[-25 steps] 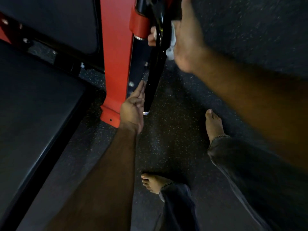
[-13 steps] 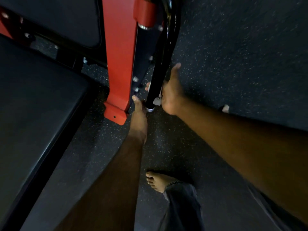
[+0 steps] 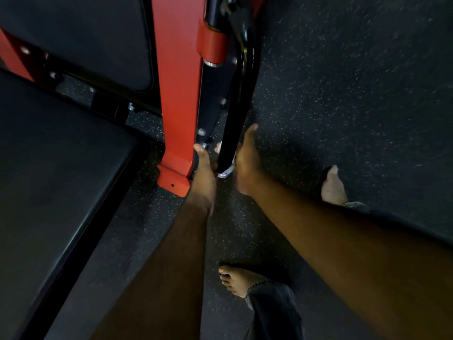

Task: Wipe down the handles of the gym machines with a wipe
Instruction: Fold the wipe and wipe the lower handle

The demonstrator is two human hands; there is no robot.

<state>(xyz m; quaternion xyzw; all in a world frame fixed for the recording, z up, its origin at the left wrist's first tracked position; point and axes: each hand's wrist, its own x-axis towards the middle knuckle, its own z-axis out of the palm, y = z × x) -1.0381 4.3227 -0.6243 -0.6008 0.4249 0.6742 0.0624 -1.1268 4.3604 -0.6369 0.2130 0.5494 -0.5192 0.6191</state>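
A glossy black handle bar [image 3: 235,114] hangs down from the red machine frame [image 3: 179,94] to a metal-capped end near the floor. My right hand [image 3: 246,163] grips the bar's lowest part, with a white wipe [image 3: 229,169] pressed between palm and bar; only a small edge of the wipe shows. My thumb points up along the bar. My left hand [image 3: 204,173] lies just left of the bar's end, fingers extended toward the base of the red post; whether it touches the bar is hidden.
A black padded seat [image 3: 56,182] fills the left side and a back pad [image 3: 81,33] stands behind it. The red post's foot [image 3: 172,181] sits on dark speckled rubber floor [image 3: 343,94]. My two bare feet [image 3: 236,279] [image 3: 333,187] stand below and right of the bar.
My right hand with the wipe slid from the top of the black bar down to its lower end. My left hand shifted slightly up beside the bar's tip.
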